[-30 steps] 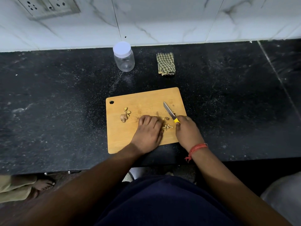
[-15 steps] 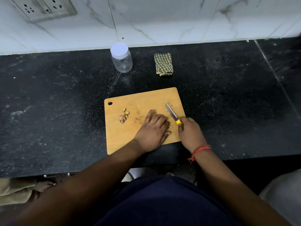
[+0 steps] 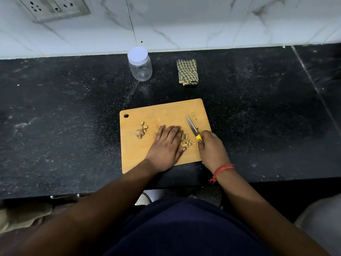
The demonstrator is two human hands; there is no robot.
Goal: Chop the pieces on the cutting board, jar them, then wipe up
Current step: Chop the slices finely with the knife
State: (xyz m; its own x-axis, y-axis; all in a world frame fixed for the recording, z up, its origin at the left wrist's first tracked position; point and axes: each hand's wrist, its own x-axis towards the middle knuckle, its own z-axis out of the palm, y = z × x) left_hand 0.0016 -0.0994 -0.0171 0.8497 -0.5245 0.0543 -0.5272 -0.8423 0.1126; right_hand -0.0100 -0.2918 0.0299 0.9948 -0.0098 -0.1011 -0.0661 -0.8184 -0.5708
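Head view shows no readable writing on anything; the pale tan chopped pieces (image 3: 186,140) lie as short strips in a small pile on the rectangular light wooden cutting board (image 3: 166,111), with a knobbly uncut lump and slices (image 3: 141,130) near its left side. Left hand (image 3: 167,145) rests flat, fingers straight, beside the pile, while right hand (image 3: 212,147) grips the yellow-handled steel knife (image 3: 193,129). Clear plastic jar with a white lid (image 3: 140,64) and folded green checked cloth (image 3: 187,72) sit well behind on the black speckled stone counter (image 3: 64,108).
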